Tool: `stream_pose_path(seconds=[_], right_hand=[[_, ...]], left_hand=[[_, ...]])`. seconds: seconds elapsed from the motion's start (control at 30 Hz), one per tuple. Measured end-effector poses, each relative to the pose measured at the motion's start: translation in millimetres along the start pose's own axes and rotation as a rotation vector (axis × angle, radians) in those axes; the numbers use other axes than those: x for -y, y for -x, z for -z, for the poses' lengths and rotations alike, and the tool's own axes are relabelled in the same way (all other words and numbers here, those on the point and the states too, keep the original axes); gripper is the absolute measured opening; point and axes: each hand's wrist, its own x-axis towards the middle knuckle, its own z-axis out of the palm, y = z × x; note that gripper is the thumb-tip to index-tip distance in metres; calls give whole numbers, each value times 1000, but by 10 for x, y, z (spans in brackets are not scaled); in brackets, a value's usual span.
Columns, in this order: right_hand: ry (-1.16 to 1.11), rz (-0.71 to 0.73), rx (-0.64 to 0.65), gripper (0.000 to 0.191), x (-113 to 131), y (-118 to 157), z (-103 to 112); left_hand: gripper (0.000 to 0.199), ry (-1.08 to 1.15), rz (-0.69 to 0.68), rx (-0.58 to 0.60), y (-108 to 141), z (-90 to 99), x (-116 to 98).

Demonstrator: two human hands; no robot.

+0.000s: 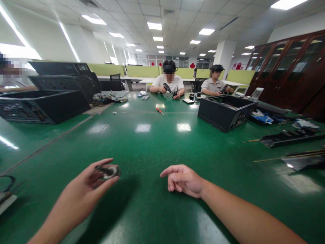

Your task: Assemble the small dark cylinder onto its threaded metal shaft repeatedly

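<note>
My left hand (88, 189), at the lower left, grips a small dark round part with a silvery ring (110, 172) between thumb and fingers. A dark stub sticks out of the part toward the palm; blur hides its exact kind. To the right, my right hand (184, 181) hovers over the green table (142, 149) with its index finger stretched out and the other fingers loosely curled. Nothing shows in it. A wide gap separates the two hands.
Black computer cases stand at left (68, 105) and right (215, 113). An orange screwdriver (159, 110) lies mid-table. Long metal parts (291, 137) lie at right. Across the table, one person (169, 81) holds a power drill (167, 88); another person (215, 83) sits beside.
</note>
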Motion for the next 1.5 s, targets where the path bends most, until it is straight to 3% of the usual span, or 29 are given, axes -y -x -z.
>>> stream_pose_path(seconds=[0.07,0.17,0.23,0.3,0.47,0.67,0.87,1.13,1.5], right_hand=[[39,73,-100,42,19,-11,25],[113,238,-383,46,16,-56,114],[219,296,-521,52,-25,-90,181],[328,321,-555,60,-87,-109,228],[611,308,-528,68,-181,-87,216],[676,251,-540,44,-121,-56,150],[663,244,-506,31,-22,-25,71],[568,240,-509,32,-13,-25,83],[591,235,-500,16,13,-15,63]], left_hand=[[67,176,-2,140,-138,-407,-190],[44,226,-110,238,-281,-1022,-402],[34,177,-179,248,-313,-1307,-432],[28,136,-266,267,-306,-1453,-386],[30,125,-384,290,-278,-1451,-224],[29,166,-327,276,-310,-1448,-203],[25,174,-368,297,-299,-1439,-207],[26,179,-400,234,-292,-1413,-216],[23,176,-412,232,-287,-1403,-242]])
